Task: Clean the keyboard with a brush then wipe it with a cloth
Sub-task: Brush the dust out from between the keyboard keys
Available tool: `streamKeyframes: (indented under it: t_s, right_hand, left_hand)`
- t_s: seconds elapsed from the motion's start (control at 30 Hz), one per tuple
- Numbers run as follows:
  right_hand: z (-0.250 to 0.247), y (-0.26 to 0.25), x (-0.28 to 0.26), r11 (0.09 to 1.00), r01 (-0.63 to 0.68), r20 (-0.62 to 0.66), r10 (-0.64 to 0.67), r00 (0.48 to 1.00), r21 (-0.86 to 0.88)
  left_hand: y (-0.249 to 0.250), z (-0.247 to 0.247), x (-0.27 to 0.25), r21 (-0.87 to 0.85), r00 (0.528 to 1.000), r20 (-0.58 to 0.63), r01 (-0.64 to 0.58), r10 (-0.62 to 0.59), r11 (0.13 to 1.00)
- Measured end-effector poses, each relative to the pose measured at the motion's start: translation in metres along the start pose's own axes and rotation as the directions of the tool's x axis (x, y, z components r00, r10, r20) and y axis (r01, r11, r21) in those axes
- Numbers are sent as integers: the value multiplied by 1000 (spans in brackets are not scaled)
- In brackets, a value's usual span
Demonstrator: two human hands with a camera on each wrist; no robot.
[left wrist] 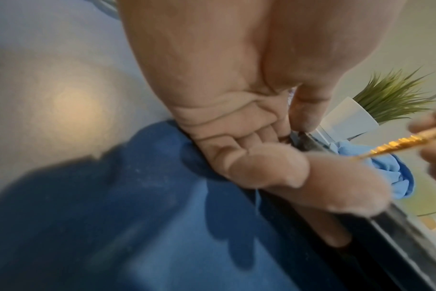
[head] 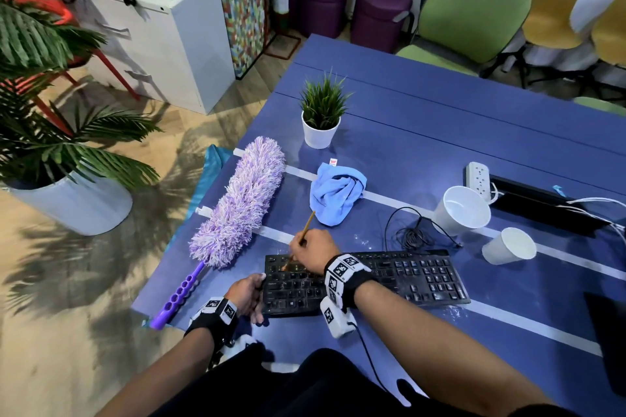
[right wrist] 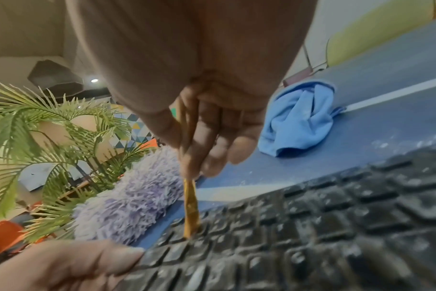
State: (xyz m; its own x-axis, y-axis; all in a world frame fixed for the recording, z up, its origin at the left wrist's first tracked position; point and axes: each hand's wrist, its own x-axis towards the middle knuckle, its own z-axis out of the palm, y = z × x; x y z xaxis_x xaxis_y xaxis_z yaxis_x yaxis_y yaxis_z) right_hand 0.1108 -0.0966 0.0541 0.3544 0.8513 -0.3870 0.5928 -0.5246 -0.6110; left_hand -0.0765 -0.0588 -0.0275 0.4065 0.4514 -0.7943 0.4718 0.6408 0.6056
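Observation:
A dusty black keyboard (head: 406, 278) (right wrist: 336, 216) lies near the front edge of the blue table (head: 440, 132). My right hand (head: 313, 249) (right wrist: 202, 137) pinches a thin wooden-handled brush (head: 306, 225) (right wrist: 190, 206) (left wrist: 408, 140), whose tip touches the keys at the keyboard's upper left. My left hand (head: 249, 294) (left wrist: 249, 157) grips the keyboard's left end (left wrist: 361, 226), thumb on top of the keys. A crumpled light blue cloth (head: 337, 191) (right wrist: 301, 120) (left wrist: 396, 173) lies beyond the keyboard.
A purple fluffy duster (head: 237, 203) (right wrist: 127, 208) lies left of the keyboard. A small potted plant (head: 321, 115) stands behind the cloth. Two white paper cups (head: 462, 210) (head: 508, 245), a coiled cable (head: 411, 234), a power strip (head: 479, 178) are right. Chairs stand behind.

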Motion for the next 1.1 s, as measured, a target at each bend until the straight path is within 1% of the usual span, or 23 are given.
streamKeyframes:
  t_s: [0.07,0.1,0.2,0.23,0.33,0.43,0.5,0.6,0.7,0.73,0.8,0.87,0.9,0.93,1.0,1.03,1.1]
  right_hand:
    - [-10,6,-1,1000,-4,-52,4,999,-13]
    - [-13,8,-2,999,12,-42,-13,999,-34]
    - [-13,6,-7,996,66,116,-59,992,-57]
    - [-9,7,-7,995,87,133,-80,988,-48]
    - [-7,2,-8,991,129,92,-126,988,-30]
    - [-11,0,-3,995,96,50,-98,994,29]
    - [-12,-1,-3,996,88,91,-87,992,-10]
    - [-10,-8,-12,977,169,190,-142,971,-131]
    - [3,-15,-17,966,250,180,-235,955,-66]
    - [7,-16,-17,965,256,172,-243,955,-58]
    - [10,-16,-13,975,212,104,-205,973,-71]
    - [6,-11,-9,993,110,28,-109,994,-43]
    - [4,-9,-7,996,80,24,-80,997,-30]
    - [1,-8,-8,996,76,51,-75,996,-35]
    - [0,-7,-8,991,111,149,-98,984,-79]
    - [0,-7,-10,986,135,165,-118,979,-99]
    - [0,-4,-9,982,157,117,-144,983,-106]
  left_hand:
    - [-1,-3,1,2,1000,-11,-2,2,1000]
    - [-3,-3,3,0,1000,-7,3,-3,1000]
    - [-4,-5,7,-11,1000,10,8,-8,1000]
    - [-4,-5,8,-14,1000,14,4,-4,1000]
    - [0,-2,3,-8,1000,19,3,-3,1000]
    - [-1,-2,1,-3,1000,13,7,-7,1000]
    - [-2,-4,4,-7,1000,16,8,-8,1000]
    - [-3,-4,6,-33,999,33,13,-12,999]
    - [0,-2,3,-59,1000,29,10,-8,998]
    - [1,-1,1,-63,1000,27,8,-7,998]
    - [1,0,-1,-68,1000,18,7,-5,998]
    - [1,-1,-1,-71,1000,8,9,-9,997]
    - [0,-1,-1,-68,1000,8,11,-10,998]
    - [-1,-1,0,-64,1000,13,16,-15,998]
    - [-1,-2,0,-61,1000,25,18,-17,998]
    - [0,-2,-1,-62,1000,28,15,-13,998]
    - [3,-1,-4,-60,999,38,11,-9,998]
